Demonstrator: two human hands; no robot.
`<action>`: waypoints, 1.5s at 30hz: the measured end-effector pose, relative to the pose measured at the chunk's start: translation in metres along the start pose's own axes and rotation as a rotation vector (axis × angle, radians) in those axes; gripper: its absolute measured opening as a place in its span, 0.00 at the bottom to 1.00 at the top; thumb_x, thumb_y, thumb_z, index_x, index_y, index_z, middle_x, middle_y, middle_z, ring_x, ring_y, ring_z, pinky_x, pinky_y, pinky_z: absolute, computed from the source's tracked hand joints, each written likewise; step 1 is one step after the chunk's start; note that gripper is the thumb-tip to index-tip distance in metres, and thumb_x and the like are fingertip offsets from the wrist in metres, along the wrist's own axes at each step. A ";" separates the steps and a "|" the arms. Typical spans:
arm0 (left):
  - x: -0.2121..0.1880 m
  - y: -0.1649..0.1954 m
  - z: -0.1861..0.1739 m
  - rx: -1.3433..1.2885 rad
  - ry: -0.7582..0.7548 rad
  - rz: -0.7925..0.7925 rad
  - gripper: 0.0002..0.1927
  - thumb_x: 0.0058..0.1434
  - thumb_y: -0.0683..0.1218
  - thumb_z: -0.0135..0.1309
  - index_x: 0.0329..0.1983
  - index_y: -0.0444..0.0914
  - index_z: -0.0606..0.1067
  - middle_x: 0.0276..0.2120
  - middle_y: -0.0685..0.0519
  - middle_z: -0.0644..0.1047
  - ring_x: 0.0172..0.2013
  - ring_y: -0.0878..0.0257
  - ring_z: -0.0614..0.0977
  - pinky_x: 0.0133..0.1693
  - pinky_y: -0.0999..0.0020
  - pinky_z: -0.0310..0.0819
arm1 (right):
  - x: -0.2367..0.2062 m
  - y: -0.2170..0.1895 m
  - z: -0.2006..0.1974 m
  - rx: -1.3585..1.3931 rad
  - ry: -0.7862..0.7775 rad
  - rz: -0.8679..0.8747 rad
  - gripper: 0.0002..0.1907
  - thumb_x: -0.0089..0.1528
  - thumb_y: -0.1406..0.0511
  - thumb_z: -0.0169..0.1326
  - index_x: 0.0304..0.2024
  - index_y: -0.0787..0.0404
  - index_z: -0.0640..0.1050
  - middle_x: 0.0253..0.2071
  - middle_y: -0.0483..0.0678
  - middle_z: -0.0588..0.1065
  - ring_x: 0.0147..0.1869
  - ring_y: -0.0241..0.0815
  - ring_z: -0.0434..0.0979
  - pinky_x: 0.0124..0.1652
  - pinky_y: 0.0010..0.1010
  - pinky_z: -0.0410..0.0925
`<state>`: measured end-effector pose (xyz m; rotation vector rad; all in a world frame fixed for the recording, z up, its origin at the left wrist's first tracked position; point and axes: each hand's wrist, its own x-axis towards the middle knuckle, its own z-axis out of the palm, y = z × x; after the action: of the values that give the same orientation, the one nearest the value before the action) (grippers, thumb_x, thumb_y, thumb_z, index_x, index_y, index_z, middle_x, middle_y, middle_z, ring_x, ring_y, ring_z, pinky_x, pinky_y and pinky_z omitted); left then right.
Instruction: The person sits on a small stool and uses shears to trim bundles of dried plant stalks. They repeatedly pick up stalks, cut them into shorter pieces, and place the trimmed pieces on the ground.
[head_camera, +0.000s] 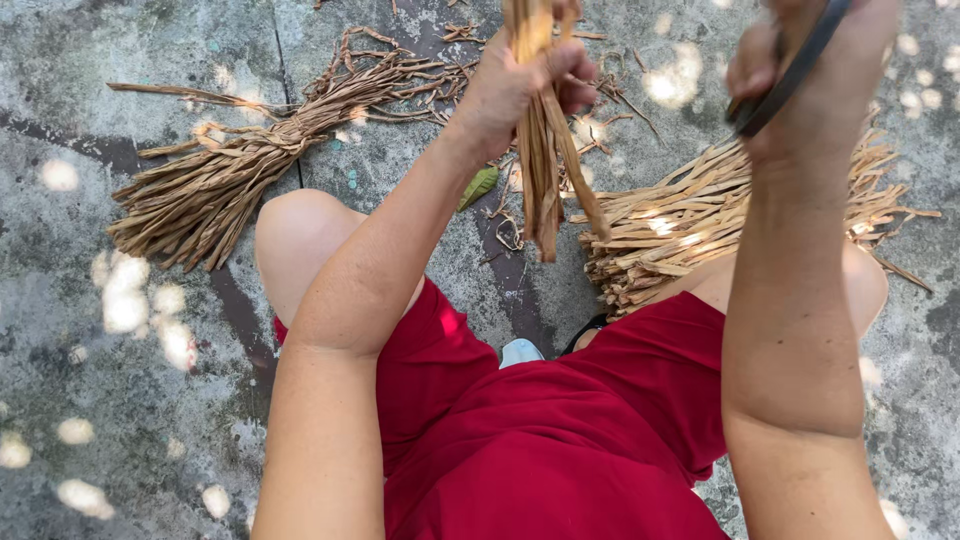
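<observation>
My left hand (515, 85) is closed around a small bunch of dry straw-coloured strips (545, 165) that hangs down from the fist above my knees. My right hand (815, 75) is raised at the upper right and grips a dark curved blade or tool (790, 75), held beside the bunch and apart from it. Both forearms reach up from my lap, which is covered by red cloth (560, 440).
A tied bundle of dry strips (225, 180) lies on the concrete ground at the left. A paler pile of cut strips (700, 220) lies at the right by my knee. Loose scraps and a green leaf (480, 185) are scattered between them.
</observation>
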<state>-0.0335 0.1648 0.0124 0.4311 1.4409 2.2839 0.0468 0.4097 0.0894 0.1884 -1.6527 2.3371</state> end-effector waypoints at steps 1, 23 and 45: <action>0.001 0.003 -0.007 -0.039 0.007 0.012 0.12 0.64 0.49 0.60 0.43 0.37 0.75 0.33 0.47 0.83 0.31 0.59 0.88 0.36 0.63 0.89 | -0.003 0.008 0.001 -0.062 0.035 0.028 0.12 0.74 0.58 0.52 0.44 0.60 0.71 0.36 0.48 0.78 0.21 0.33 0.66 0.24 0.25 0.61; 0.003 -0.003 -0.048 -0.195 0.186 0.281 0.12 0.65 0.49 0.62 0.43 0.37 0.75 0.29 0.51 0.79 0.29 0.60 0.84 0.30 0.66 0.84 | -0.077 0.133 0.021 0.002 0.421 0.294 0.14 0.70 0.61 0.61 0.47 0.61 0.70 0.53 0.59 0.82 0.43 0.48 0.72 0.40 0.30 0.70; 0.016 -0.012 -0.074 -0.072 0.349 0.109 0.20 0.65 0.57 0.62 0.34 0.37 0.72 0.24 0.55 0.76 0.21 0.64 0.80 0.25 0.67 0.80 | -0.155 0.179 0.069 -0.556 -0.252 0.622 0.20 0.60 0.62 0.62 0.49 0.60 0.70 0.34 0.51 0.81 0.35 0.37 0.83 0.34 0.29 0.76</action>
<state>-0.0797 0.1194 -0.0293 0.0912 1.5176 2.5872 0.1384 0.2670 -0.0892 -0.1807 -2.7297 2.1630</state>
